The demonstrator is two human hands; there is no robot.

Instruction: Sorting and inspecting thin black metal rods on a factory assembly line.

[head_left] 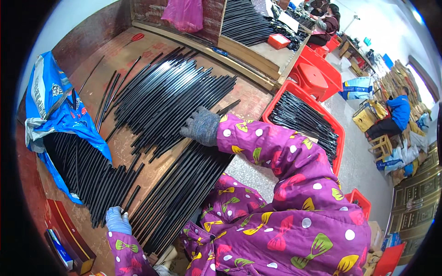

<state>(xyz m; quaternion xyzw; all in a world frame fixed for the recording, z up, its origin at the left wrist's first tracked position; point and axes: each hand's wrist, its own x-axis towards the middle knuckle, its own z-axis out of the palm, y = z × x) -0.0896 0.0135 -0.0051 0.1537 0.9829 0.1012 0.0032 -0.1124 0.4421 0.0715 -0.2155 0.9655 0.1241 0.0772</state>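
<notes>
My left hand (118,221), in a pale grey-blue glove, is at the near end of the rods. Its fingertips close on the end of a thin black rod (132,198). My right hand (200,126), in a dark grey knitted glove, lies with bent, spread fingers on the near right edge of a broad pile of black rods (170,92). Another layer of black rods (182,184) slants along the table's near edge, below my right hand. On the left, more black rods (87,170) stick out of a blue and white bag (60,101).
The brown wooden table (110,46) has a raised wooden edge behind. A red crate (338,138) of black rods stands right, before stacked red stools (311,78). Lower left is a red box (69,225). People sit further off, one in a blue jacket (399,110).
</notes>
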